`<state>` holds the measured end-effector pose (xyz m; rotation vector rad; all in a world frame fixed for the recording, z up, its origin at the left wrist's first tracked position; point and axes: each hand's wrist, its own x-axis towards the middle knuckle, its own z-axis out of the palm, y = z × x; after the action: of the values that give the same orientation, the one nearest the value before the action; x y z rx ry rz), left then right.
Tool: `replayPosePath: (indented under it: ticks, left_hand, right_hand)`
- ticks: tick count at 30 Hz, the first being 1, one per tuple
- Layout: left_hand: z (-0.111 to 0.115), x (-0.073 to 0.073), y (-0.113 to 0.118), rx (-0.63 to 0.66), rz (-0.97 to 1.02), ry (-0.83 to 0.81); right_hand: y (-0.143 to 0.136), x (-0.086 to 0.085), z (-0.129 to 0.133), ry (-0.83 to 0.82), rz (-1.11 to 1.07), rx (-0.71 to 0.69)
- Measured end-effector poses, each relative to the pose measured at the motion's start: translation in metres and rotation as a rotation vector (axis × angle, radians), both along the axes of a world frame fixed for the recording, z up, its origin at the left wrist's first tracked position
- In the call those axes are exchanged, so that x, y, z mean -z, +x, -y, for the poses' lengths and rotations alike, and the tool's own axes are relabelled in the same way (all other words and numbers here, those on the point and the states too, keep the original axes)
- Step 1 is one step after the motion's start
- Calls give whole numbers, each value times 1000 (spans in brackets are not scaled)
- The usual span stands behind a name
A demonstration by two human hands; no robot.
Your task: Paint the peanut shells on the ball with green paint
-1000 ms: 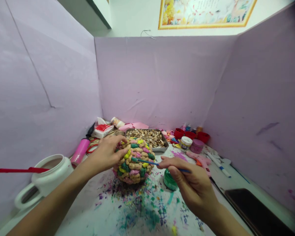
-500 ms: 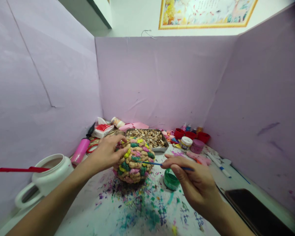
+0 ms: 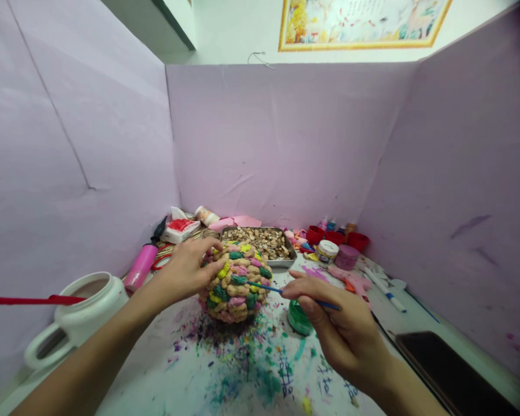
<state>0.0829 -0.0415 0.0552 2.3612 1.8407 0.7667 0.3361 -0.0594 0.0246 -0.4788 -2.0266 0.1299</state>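
Observation:
A round ball covered in peanut shells [image 3: 236, 289], some painted green, pink and yellow, rests on the paint-spattered table. My left hand [image 3: 190, 266] lies against its upper left side, thumb and fingers spread over the shells. In my right hand [image 3: 338, 315] a thin blue paintbrush [image 3: 268, 287] is pinched, its tip at a green shell on the ball's front. Beside that hand, partly behind it, stands an open jar of green paint [image 3: 299, 318].
Behind the ball is a metal tray [image 3: 295, 257] of shells. Paint jars [image 3: 328, 252] and red cups [image 3: 357, 241] stand back right. A white pot [image 3: 89, 312] is at left, a phone [image 3: 450, 370] at right, a pink pump [image 3: 141, 266] back left. Lilac panels enclose the table.
My right hand and the brush have shifted slightly, the brush tip moving a little right along the green shell. My left hand stays on the ball.

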Motion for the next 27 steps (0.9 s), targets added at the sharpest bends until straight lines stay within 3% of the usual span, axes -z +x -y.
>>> replayPosePath:
  ticks: [4,7,11,14,17,20,27]
  left_hand:
    - [0,-1,-1,-9,-11,4]
    - [-2,0,-4,-6,-13,6]
    - [-6,2,-8,-9,-9,31]
    - [-7,3,-8,-17,-18,24]
    - [-6,2,-7,-13,-26,18]
    - [-4,1,-7,-23,-27,23]
    - [-6,3,-7,-19,-17,38]
  right_hand:
    - [10,-7,2,12,2,59]
    - [21,-16,0,-21,-37,228]
    - [36,-24,-13,-248,39,488]
    - [40,-18,-30,-459,233,628]
    - [36,-3,-46,-618,413,625]
    - [32,9,-56,-651,453,575]
    - [33,7,-53,-600,451,660]
